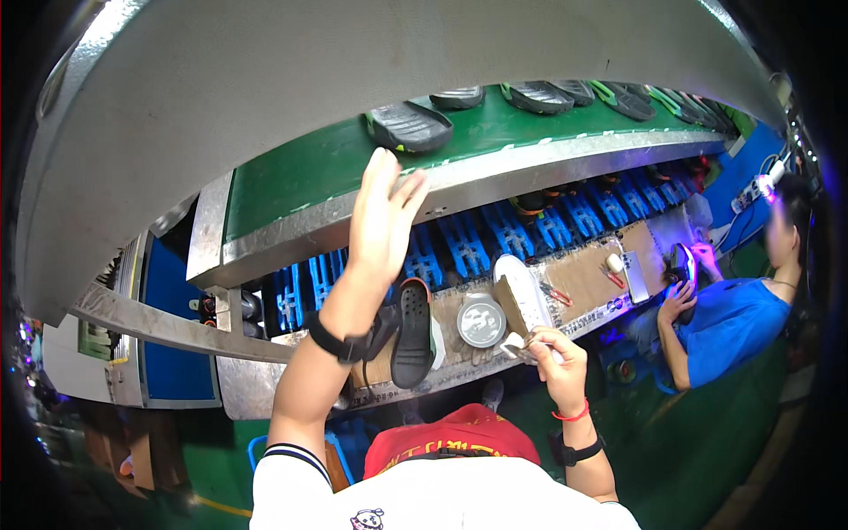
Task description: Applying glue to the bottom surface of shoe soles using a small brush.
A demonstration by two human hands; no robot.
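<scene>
Grey tub separates black clog from right grip pinching small tool, left grip spread

The person wears a white top with dark stripes edging its short left sleeve and a small cartoon print on the front. Red cloth with yellow lettering shows at the waist. Behind the bare left hand sits a black strap with a bulky dark unit; behind the bare right hand, a thin red cord and another black strap.
</scene>
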